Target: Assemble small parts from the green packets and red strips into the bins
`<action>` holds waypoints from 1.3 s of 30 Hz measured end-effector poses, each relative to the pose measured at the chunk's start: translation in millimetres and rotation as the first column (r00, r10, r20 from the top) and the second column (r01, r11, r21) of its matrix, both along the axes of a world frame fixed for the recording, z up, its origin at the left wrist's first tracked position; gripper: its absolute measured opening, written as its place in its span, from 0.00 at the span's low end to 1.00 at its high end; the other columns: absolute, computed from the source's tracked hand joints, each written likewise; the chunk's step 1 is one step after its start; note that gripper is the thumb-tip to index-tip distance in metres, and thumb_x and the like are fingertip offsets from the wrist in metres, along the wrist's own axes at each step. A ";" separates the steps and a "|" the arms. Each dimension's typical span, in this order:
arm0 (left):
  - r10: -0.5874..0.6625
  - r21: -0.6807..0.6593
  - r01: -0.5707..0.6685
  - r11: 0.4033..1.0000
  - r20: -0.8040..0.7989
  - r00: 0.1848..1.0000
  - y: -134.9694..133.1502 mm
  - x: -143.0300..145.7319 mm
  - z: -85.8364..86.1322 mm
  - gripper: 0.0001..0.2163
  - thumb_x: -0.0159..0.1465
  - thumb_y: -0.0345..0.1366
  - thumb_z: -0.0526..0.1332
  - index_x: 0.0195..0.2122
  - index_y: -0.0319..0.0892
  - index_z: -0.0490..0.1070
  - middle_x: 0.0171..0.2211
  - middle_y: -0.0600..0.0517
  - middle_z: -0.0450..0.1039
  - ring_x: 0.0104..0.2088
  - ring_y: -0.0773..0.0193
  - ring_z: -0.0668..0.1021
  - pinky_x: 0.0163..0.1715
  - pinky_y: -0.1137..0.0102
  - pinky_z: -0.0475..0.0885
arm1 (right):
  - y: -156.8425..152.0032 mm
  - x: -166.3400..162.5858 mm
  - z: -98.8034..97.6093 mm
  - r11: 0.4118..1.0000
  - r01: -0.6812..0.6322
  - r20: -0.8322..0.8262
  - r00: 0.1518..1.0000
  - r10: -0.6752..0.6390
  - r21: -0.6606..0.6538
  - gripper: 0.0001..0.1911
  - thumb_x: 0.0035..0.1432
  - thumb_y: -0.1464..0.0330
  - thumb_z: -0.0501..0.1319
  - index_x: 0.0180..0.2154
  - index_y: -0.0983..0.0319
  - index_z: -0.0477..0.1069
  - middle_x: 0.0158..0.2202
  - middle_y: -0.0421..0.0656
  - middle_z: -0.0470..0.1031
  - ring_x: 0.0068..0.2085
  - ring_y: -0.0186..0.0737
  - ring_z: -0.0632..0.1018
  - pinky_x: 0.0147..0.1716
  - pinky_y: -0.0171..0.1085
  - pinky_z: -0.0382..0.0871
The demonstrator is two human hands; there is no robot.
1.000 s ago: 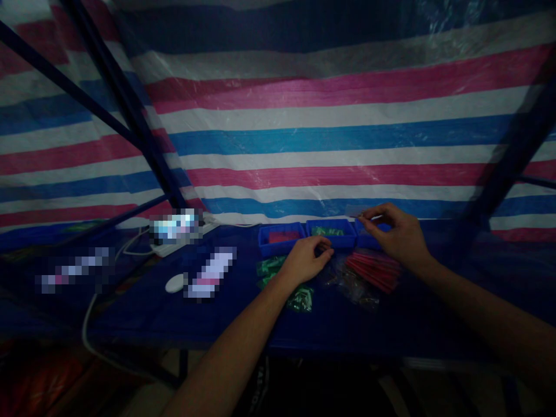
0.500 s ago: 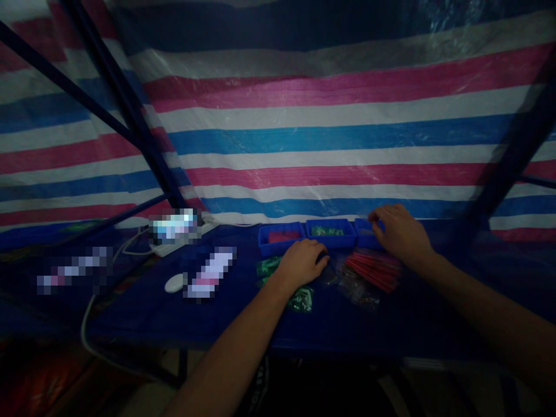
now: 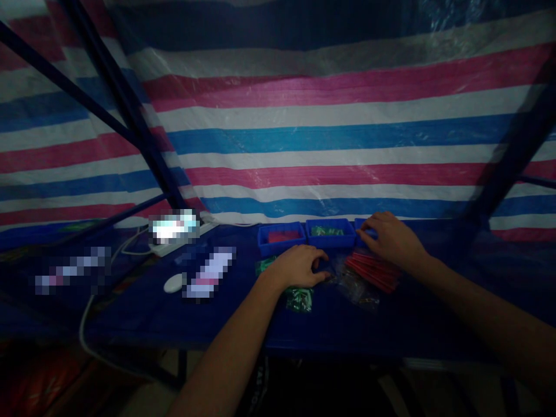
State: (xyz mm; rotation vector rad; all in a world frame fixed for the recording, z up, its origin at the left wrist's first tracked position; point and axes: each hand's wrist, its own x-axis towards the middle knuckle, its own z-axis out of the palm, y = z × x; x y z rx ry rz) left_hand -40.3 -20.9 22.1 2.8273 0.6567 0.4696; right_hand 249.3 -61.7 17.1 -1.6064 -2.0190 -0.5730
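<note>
My left hand (image 3: 299,266) rests on the dark blue table (image 3: 174,318), fingers curled loosely over small green packets (image 3: 299,299); whether it holds anything I cannot make out. My right hand (image 3: 391,238) reaches into the rightmost of three small blue trays (image 3: 362,227), fingers bent down at its rim, just above a stack of red packets (image 3: 372,269). The left tray (image 3: 280,237) holds red pieces and the middle tray (image 3: 330,233) green ones. Clear plastic bags (image 3: 354,286) lie between my hands.
A striped pink, blue and white tarpaulin (image 3: 304,127) hangs close behind the table. Dark metal poles (image 3: 125,116) slant at the left. A white round object (image 3: 174,283), a power strip with cables (image 3: 174,240) and blurred items lie at the left.
My right hand has dropped from a raised pinch above the trays down into the rightmost tray. My left hand has flattened and slid slightly forward over the green packets.
</note>
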 end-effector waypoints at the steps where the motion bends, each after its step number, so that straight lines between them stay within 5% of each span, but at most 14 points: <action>1: -0.015 -0.036 0.016 0.999 0.016 1.000 1.1 0.0 -0.5 0.16 0.61 0.43 0.68 0.48 0.43 0.80 0.32 0.49 0.79 0.32 0.57 0.79 0.35 0.64 0.70 | -0.7 -1.6 0.5 1.000 -0.009 -0.007 1.000 0.009 0.004 0.12 0.68 0.61 0.58 0.39 0.59 0.78 0.39 0.50 0.79 0.46 0.54 0.77 0.48 0.49 0.71; 7: -0.051 -0.146 0.056 0.988 0.038 0.998 1.8 2.3 -3.2 0.10 0.63 0.40 0.67 0.43 0.43 0.80 0.31 0.51 0.78 0.29 0.62 0.77 0.32 0.67 0.68 | -4.0 -9.3 2.6 0.998 -0.060 -0.052 0.997 0.061 0.008 0.11 0.67 0.61 0.58 0.39 0.58 0.77 0.40 0.49 0.80 0.46 0.53 0.77 0.48 0.49 0.71; 13: -0.061 -0.153 0.064 0.986 0.027 0.998 0.6 2.3 -1.6 0.20 0.56 0.48 0.73 0.45 0.44 0.78 0.39 0.49 0.77 0.37 0.59 0.78 0.37 0.68 0.70 | -8.6 -17.1 5.1 0.994 -0.106 -0.086 0.991 0.106 0.009 0.09 0.67 0.62 0.59 0.39 0.58 0.76 0.40 0.48 0.80 0.45 0.53 0.76 0.49 0.50 0.71; 21: 0.038 -0.277 -0.004 0.961 0.117 0.992 5.8 4.7 -6.5 0.05 0.61 0.36 0.68 0.37 0.42 0.78 0.32 0.51 0.79 0.31 0.61 0.79 0.31 0.69 0.69 | -15.4 -29.7 11.1 0.982 -0.182 -0.179 0.966 0.187 0.046 0.08 0.67 0.63 0.59 0.38 0.56 0.74 0.40 0.47 0.79 0.46 0.53 0.77 0.49 0.50 0.70; 26: 0.144 -0.213 -0.085 0.973 0.276 0.950 4.8 5.8 2.9 0.04 0.63 0.32 0.65 0.39 0.42 0.78 0.34 0.50 0.80 0.34 0.60 0.80 0.33 0.68 0.70 | -23.0 -43.0 12.7 0.949 -0.306 -0.328 0.891 0.314 0.079 0.06 0.67 0.64 0.60 0.41 0.56 0.75 0.40 0.45 0.80 0.45 0.50 0.79 0.49 0.49 0.72; 31: 0.133 -0.240 -0.027 0.970 0.436 0.890 -4.0 13.7 11.1 0.07 0.68 0.38 0.63 0.43 0.43 0.78 0.38 0.50 0.81 0.34 0.61 0.79 0.34 0.68 0.71 | -27.4 -54.1 7.4 0.896 -0.442 -0.468 0.787 0.403 0.028 0.13 0.65 0.62 0.63 0.51 0.53 0.76 0.47 0.43 0.81 0.44 0.46 0.81 0.48 0.47 0.75; 39: 0.150 -0.338 0.032 0.941 0.498 0.854 -4.2 19.5 5.9 0.08 0.67 0.40 0.65 0.44 0.43 0.79 0.39 0.49 0.82 0.38 0.61 0.80 0.39 0.66 0.73 | -26.4 -52.8 7.1 0.871 -0.491 -0.597 0.697 0.397 0.007 0.09 0.64 0.61 0.64 0.44 0.54 0.80 0.43 0.42 0.83 0.44 0.46 0.83 0.45 0.45 0.75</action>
